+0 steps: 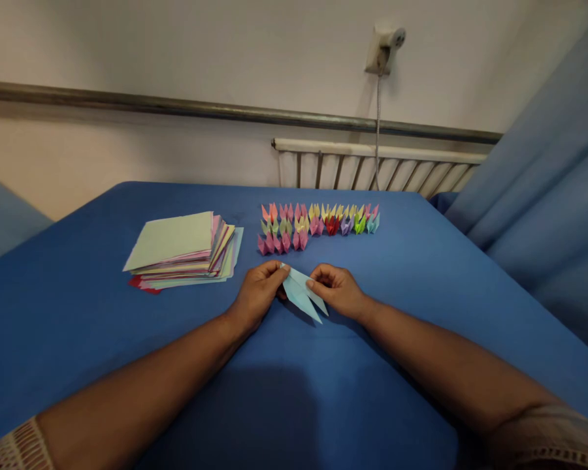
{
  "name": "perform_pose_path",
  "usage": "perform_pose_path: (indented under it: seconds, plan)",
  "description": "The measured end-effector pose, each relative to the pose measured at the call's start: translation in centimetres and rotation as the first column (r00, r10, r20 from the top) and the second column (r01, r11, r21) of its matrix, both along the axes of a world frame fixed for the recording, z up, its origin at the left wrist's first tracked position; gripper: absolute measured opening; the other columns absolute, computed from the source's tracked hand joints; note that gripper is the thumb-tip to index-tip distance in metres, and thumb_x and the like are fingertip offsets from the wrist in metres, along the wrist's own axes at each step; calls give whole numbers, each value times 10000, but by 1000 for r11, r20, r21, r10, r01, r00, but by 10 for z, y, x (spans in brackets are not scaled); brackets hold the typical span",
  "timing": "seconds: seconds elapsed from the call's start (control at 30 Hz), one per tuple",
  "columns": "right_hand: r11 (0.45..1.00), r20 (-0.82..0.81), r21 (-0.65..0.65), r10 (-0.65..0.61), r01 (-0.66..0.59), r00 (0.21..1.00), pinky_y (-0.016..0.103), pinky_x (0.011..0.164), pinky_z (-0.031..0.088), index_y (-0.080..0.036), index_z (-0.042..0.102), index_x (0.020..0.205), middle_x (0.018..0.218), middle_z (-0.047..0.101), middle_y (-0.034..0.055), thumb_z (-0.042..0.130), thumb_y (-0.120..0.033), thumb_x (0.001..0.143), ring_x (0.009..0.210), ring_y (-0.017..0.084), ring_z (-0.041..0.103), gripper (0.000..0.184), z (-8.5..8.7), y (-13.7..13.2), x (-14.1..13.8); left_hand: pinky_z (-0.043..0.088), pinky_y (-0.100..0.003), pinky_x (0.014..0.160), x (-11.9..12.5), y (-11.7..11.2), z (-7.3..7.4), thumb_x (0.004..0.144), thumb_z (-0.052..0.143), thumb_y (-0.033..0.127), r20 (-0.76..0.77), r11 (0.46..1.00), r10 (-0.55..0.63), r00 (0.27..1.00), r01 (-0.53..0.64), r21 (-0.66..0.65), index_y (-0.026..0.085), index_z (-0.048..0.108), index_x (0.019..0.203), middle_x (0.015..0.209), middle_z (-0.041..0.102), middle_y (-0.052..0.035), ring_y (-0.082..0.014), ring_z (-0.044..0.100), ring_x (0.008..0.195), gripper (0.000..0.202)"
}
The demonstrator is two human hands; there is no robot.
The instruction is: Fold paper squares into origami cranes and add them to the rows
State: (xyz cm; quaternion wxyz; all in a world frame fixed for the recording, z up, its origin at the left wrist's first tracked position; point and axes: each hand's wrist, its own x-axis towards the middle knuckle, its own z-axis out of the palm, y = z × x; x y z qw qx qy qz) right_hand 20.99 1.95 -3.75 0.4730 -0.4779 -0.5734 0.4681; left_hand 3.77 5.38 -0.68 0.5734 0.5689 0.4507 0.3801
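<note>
A light blue piece of folded origami paper (300, 297) is held between both hands, a little in front of the small paper figures. It has a narrow kite shape, with two pointed legs split apart toward the lower right. My left hand (261, 292) pinches its upper left corner between thumb and fingers. On the other side, my right hand (339, 290) grips the upper right edge, thumb against the paper. Just beyond stand rows of small folded paper cranes (316, 226) in pink, yellow, red, purple, green and blue.
A thick stack of coloured paper sheets (176, 245) lies to the left on the blue-covered table (215, 398). Behind are a metal wall rail (200, 111), a white radiator (382, 151) and a plugged-in socket (382, 51). A blue curtain (543, 163) hangs at the right.
</note>
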Motion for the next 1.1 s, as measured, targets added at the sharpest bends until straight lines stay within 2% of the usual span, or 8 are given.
perform_pose_path:
  seconds: [0.17, 0.27, 0.37, 0.43, 0.6, 0.8, 0.97, 1.1]
  plan:
    - [1000, -30, 13, -19, 20, 999, 219, 523, 361, -188, 529, 688, 597, 506, -55, 631, -359, 737, 534, 84, 448, 205, 0, 1, -1, 417, -233, 546, -3, 2, -2, 813, 555, 410, 55, 999, -27, 998, 29, -22, 152, 567, 694, 567, 538, 22, -114, 503, 527, 284]
    - [998, -117, 4, -68, 69, 991, 221, 520, 358, -186, 532, 668, 584, 511, -54, 662, -397, 711, 524, 82, 444, 252, 1, 4, 0, 449, -261, 592, -4, 2, -2, 848, 493, 461, 152, 992, -94, 984, 105, -68, 144, 596, 781, 674, 598, -18, -144, 561, 618, 340]
    - [992, -211, -33, -128, 124, 969, 224, 519, 362, -183, 541, 660, 562, 515, -55, 691, -451, 680, 511, 80, 440, 308, 4, 8, 2, 460, -271, 627, -4, 1, 0, 854, 482, 446, 196, 979, -169, 966, 188, -80, 139, 625, 900, 816, 650, -64, -174, 605, 741, 342]
    - [988, -247, -63, -152, 141, 957, 225, 516, 368, -181, 547, 667, 555, 526, -52, 705, -482, 662, 506, 81, 444, 339, 6, 9, 3, 458, -267, 634, -3, 0, 2, 833, 529, 410, 173, 976, -194, 966, 207, -65, 143, 633, 912, 835, 656, -65, -174, 606, 761, 297]
    - [989, -290, -74, -142, 125, 946, 229, 517, 376, -180, 545, 685, 567, 547, -45, 715, -492, 669, 505, 85, 463, 355, 8, 8, 4, 434, -251, 622, 1, -4, 6, 781, 618, 372, 34, 978, -205, 978, 206, -16, 147, 648, 858, 731, 649, -28, -120, 547, 618, 240]
    - [999, -241, -28, -37, 32, 970, 225, 527, 377, -180, 531, 668, 583, 532, -54, 722, -485, 666, 518, 80, 458, 360, 3, 7, 1, 380, -226, 550, 3, -5, 3, 738, 661, 375, -49, 993, -110, 993, 112, 32, 147, 607, 743, 558, 541, 37, -96, 488, 530, 234]
    - [1000, -105, 22, 19, -17, 994, 224, 532, 359, -182, 525, 655, 579, 478, -58, 667, -477, 729, 534, 83, 425, 336, -1, 4, 1, 356, -214, 520, 3, -4, -2, 691, 709, 379, -53, 994, -86, 995, 90, 59, 154, 566, 694, 546, 513, 54, -84, 461, 514, 267]
    - [998, -39, 44, 39, -37, 999, 225, 545, 365, -180, 523, 650, 599, 471, -50, 638, -463, 762, 557, 87, 422, 326, 0, 3, 2, 374, -215, 538, 3, -4, -3, 677, 723, 391, -54, 993, -104, 993, 107, 55, 150, 592, 726, 593, 547, 40, -92, 484, 551, 279]
